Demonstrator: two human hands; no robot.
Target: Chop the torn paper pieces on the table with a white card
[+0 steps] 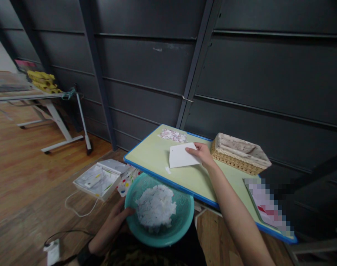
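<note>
My left hand point(120, 215) grips the left rim of a teal plastic basket point(182, 218), thumb over the edge. White torn paper scraps point(156, 207) are heaped inside the basket, which is at the table's near edge. Over the pale yellow table point(148, 155) with a blue border, my right hand point(201, 152) pinches a flat white card point(182, 156) by its right side. Behind the card, a small pile of printed paper scraps point(173, 135) lies on the tabletop. One little white scrap point(168, 170) is near the front edge.
A woven basket with a cloth liner point(240, 151) stands at the table's back right. A partly blurred flat item point(268, 207) lies at the right end. On the floor at left is an open white box point(97, 181) with a cable. Dark wall panels point(146, 59) rise behind.
</note>
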